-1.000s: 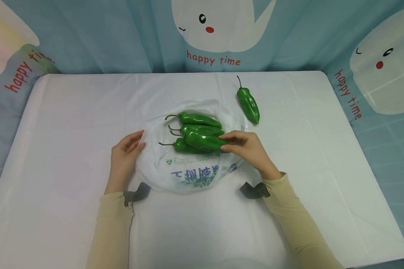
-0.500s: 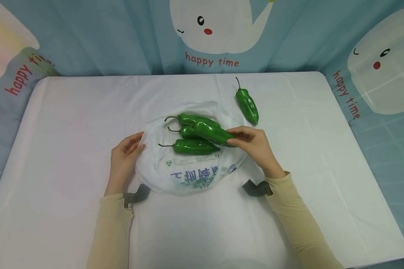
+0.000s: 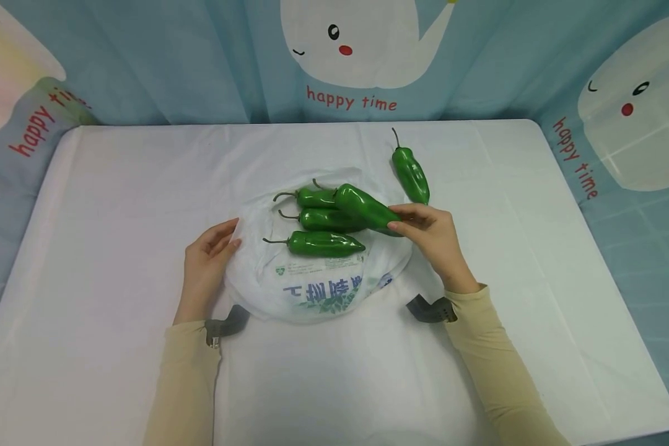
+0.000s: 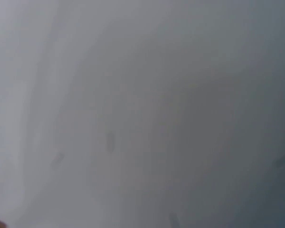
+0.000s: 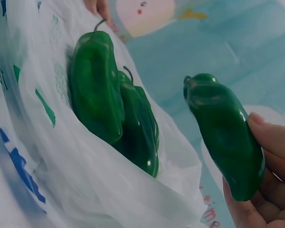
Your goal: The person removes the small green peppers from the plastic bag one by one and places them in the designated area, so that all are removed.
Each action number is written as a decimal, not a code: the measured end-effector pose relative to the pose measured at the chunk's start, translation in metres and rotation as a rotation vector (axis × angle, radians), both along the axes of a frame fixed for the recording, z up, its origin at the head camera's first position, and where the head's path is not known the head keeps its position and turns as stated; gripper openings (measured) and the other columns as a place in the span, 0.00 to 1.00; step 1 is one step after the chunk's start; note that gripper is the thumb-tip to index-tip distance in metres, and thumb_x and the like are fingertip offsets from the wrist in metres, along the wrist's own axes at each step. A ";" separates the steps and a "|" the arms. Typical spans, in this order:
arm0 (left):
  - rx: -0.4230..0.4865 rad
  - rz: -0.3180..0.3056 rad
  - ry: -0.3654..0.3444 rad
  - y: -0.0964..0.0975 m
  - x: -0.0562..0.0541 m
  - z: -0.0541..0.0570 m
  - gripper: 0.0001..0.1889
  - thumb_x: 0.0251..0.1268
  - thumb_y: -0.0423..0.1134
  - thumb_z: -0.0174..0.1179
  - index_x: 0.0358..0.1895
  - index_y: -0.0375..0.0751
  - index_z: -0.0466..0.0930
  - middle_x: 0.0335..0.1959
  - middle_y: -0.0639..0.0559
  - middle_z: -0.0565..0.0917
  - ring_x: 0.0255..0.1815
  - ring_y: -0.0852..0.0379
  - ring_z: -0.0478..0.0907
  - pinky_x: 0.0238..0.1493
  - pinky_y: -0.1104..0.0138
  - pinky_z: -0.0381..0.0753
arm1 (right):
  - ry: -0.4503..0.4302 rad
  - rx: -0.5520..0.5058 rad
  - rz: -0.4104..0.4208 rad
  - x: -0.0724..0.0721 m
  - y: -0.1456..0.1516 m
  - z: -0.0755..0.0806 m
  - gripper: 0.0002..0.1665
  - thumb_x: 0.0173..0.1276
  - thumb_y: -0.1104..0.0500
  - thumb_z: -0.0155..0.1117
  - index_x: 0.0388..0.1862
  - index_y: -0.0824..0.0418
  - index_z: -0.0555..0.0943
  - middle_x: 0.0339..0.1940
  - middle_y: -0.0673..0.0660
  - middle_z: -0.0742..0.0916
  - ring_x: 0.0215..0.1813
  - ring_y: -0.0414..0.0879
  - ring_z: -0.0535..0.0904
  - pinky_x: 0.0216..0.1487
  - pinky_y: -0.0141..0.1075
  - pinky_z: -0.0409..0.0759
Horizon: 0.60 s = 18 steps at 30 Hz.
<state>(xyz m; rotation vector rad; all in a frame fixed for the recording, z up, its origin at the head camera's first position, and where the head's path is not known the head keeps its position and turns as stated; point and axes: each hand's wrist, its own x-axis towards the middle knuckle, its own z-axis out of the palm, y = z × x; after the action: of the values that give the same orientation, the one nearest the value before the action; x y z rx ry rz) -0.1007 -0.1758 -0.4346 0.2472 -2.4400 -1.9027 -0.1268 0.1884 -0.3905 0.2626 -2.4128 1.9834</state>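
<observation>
My right hand (image 3: 429,235) pinches a glossy green pepper (image 3: 365,204) by its tapered end, thumb on one side and fingers on the other. In the right wrist view this held pepper (image 5: 223,128) is raised apart from the bag. Three more green peppers, the nearest one (image 3: 323,244) lying separate, rest on a white plastic bag (image 3: 312,303) with blue and green print. At the bag's left edge, my left hand (image 3: 203,266) pinches the thin plastic between thumb and fingers. The left wrist view shows only blurred pale plastic (image 4: 133,118).
Another green pepper (image 3: 411,176) lies on the white tablecloth (image 3: 507,204), just beyond the right hand. A blue curtain (image 3: 201,62) with whale prints hangs behind the table and along its sides.
My right hand has lifted a pepper off the others and drawn it up and to the right, uncovering the peppers beneath. The left hand has stayed at the bag's edge.
</observation>
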 end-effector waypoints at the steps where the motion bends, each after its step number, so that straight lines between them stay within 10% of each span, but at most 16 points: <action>1: 0.000 0.002 0.000 0.000 0.000 0.000 0.20 0.64 0.29 0.58 0.60 0.33 0.74 0.59 0.41 0.76 0.60 0.52 0.74 0.56 0.78 0.72 | 0.007 -0.006 -0.007 0.000 0.000 0.000 0.17 0.58 0.70 0.68 0.47 0.74 0.81 0.40 0.50 0.86 0.41 0.41 0.82 0.43 0.30 0.82; 18: -0.015 0.007 0.003 0.000 0.000 -0.001 0.20 0.64 0.29 0.58 0.59 0.33 0.74 0.58 0.41 0.76 0.60 0.51 0.73 0.57 0.77 0.71 | 0.070 -0.073 -0.097 -0.005 0.010 0.003 0.17 0.58 0.72 0.67 0.47 0.77 0.80 0.39 0.49 0.86 0.42 0.43 0.81 0.42 0.30 0.82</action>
<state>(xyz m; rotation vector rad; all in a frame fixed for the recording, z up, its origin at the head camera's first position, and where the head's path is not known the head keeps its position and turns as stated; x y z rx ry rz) -0.1004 -0.1761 -0.4355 0.2519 -2.4477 -1.8794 -0.1317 0.1979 -0.3874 0.2063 -2.2613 1.9809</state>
